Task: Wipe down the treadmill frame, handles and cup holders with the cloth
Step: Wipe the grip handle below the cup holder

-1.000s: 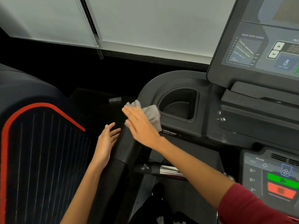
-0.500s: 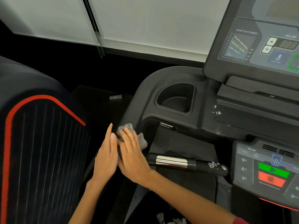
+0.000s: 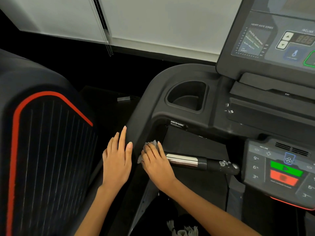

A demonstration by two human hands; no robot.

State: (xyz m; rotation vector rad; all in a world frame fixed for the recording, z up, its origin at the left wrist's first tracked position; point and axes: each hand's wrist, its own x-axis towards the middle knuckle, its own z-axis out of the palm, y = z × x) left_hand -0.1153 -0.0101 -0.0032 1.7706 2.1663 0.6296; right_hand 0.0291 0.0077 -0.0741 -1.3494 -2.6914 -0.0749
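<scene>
Right hand (image 3: 156, 165) slid the cloth (image 3: 150, 147), seemingly pressed beneath its fingers, rightward.

matt black plastic frame (image 3: 136, 126); shiny metal handle (image 3: 182, 160); soft grey cloth (image 3: 151, 143)

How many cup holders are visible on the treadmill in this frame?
1. The cup holder is recessed in the console's left wing, beyond the right hand pressing the cloth on the frame. Another may lie out of view to the right.
</scene>
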